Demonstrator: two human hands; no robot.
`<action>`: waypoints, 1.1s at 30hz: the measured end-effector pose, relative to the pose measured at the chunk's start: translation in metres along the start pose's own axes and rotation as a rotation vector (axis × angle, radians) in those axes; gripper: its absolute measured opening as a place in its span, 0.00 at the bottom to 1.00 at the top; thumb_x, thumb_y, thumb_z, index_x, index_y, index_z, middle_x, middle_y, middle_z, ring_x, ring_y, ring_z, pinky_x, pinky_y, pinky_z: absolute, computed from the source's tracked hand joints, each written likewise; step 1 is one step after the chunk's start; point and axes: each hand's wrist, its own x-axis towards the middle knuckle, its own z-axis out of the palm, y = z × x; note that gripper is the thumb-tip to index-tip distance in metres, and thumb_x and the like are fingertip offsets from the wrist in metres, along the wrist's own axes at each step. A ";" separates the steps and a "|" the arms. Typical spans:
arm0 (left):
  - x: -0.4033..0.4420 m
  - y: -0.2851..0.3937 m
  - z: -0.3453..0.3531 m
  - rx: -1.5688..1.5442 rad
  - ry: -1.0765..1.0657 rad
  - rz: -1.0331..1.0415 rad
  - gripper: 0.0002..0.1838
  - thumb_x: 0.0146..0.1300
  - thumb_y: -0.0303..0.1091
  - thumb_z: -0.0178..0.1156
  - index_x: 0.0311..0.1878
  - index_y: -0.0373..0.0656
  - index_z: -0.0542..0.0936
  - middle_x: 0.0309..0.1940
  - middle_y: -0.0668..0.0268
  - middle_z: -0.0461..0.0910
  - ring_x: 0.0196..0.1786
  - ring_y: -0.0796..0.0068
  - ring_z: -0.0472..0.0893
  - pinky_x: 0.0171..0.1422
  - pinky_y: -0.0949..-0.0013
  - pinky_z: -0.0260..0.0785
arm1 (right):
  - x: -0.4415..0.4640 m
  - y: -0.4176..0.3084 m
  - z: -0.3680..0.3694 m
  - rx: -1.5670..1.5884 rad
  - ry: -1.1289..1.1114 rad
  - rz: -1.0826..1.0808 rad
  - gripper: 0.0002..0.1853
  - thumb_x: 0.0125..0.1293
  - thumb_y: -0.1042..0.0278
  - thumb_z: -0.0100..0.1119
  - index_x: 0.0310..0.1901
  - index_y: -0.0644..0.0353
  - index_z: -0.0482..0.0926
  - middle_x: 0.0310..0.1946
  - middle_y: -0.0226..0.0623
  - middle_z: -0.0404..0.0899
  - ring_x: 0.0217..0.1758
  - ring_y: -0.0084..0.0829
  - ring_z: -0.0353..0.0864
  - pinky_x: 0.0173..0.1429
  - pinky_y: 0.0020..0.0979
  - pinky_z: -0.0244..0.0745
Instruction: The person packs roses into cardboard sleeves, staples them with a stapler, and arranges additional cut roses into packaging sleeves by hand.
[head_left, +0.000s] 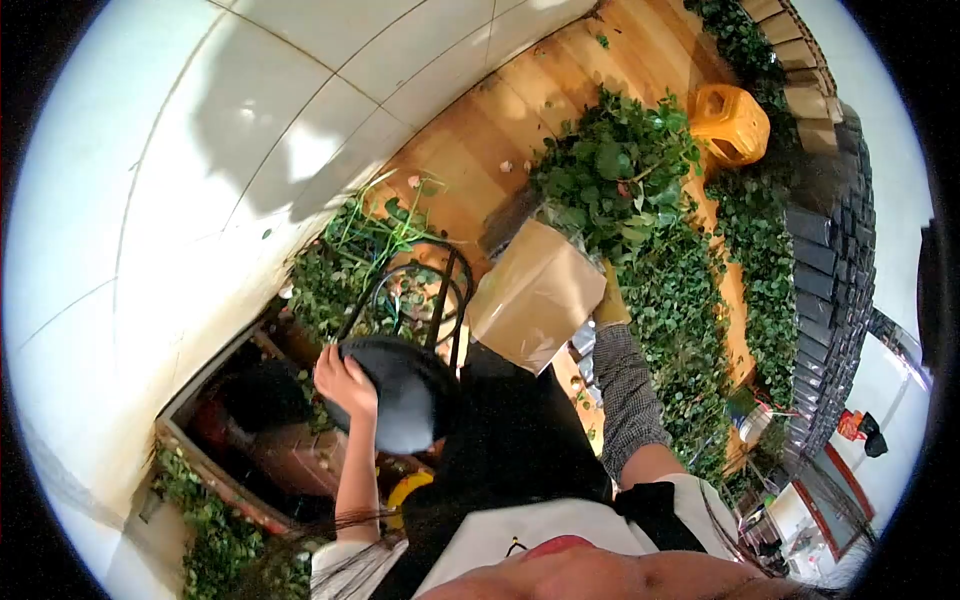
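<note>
My bare left hand (345,385) grips the edge of a round black stool seat (395,400). The stool is tilted, with its dark metal legs and ring (440,290) pointing away from me over cut stems. On the other side, my right hand (612,300) wears a yellowish glove and a checked sleeve cover. It holds the right side of a brown cardboard piece (540,295) with a shiny, plastic-like surface; its fingers are partly hidden behind it. Leafy green stems (620,165) lie just beyond the cardboard.
A tiled wall (300,110) runs along the left. Below it sits a wooden-framed bin (220,475) with dark contents. Long rows of leafy stems (670,330) cover the wooden floor on the right. An orange plastic stool (732,125) and stacked black boxes (820,300) stand farther right.
</note>
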 end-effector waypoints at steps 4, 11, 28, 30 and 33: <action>0.004 0.002 0.003 -0.142 0.045 0.009 0.25 0.80 0.45 0.40 0.59 0.34 0.79 0.59 0.51 0.78 0.64 0.48 0.72 0.70 0.48 0.59 | 0.127 0.071 0.010 0.379 0.029 0.059 0.27 0.80 0.54 0.45 0.72 0.64 0.65 0.68 0.48 0.72 0.67 0.44 0.74 0.70 0.41 0.71; -0.023 -0.014 0.025 -0.635 0.103 -0.435 0.33 0.75 0.59 0.44 0.59 0.33 0.75 0.65 0.51 0.70 0.68 0.53 0.70 0.74 0.47 0.59 | 0.386 0.126 0.092 -0.370 -0.138 -0.261 0.29 0.76 0.67 0.50 0.76 0.61 0.58 0.68 0.46 0.72 0.69 0.36 0.73 0.71 0.34 0.68; -0.014 -0.015 0.014 -0.402 0.076 -0.331 0.35 0.71 0.61 0.43 0.62 0.37 0.72 0.64 0.51 0.70 0.68 0.55 0.71 0.74 0.50 0.61 | 0.554 0.288 0.034 -1.093 0.053 0.192 0.37 0.72 0.45 0.53 0.79 0.43 0.57 0.75 0.47 0.65 0.71 0.51 0.71 0.70 0.45 0.72; -0.015 -0.015 0.013 -0.401 0.073 -0.343 0.35 0.71 0.61 0.43 0.63 0.37 0.71 0.64 0.51 0.70 0.68 0.55 0.71 0.74 0.51 0.62 | 0.561 0.299 0.036 -1.737 -0.084 0.298 0.34 0.74 0.44 0.48 0.78 0.41 0.58 0.74 0.45 0.66 0.70 0.48 0.72 0.73 0.45 0.69; -0.010 -0.016 0.018 -0.417 0.084 -0.303 0.34 0.71 0.60 0.42 0.63 0.37 0.71 0.64 0.50 0.70 0.68 0.55 0.71 0.74 0.52 0.62 | 0.563 0.340 0.055 -1.609 -0.526 -0.119 0.31 0.74 0.47 0.51 0.73 0.51 0.66 0.70 0.41 0.72 0.67 0.44 0.75 0.70 0.43 0.71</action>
